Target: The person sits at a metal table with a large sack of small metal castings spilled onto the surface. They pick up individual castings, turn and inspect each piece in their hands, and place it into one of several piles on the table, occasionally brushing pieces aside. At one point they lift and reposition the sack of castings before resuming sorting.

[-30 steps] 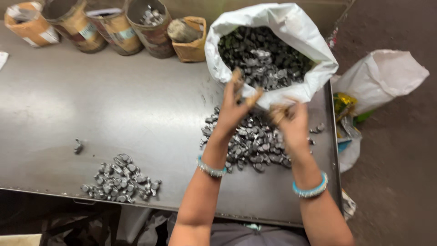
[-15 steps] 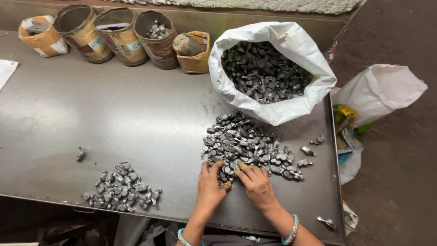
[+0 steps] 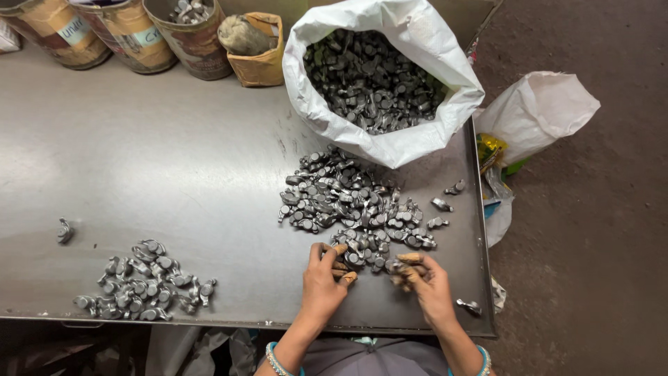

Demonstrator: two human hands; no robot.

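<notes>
Resting at the near edge of the heap of small dark grey metal parts [image 3: 351, 205] on the grey steel bench [image 3: 174, 174], the left hand [image 3: 323, 278] and right hand [image 3: 424, 282] curl their fingers loosely over a few pieces — each grip half closed.

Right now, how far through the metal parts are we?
Early. Done: one small pile set aside at the table's left front. In hand: left hand and right hand pick at the near edge of the big pile. Left: most of that pile, plus the white sack, which looks nearly full.
</notes>
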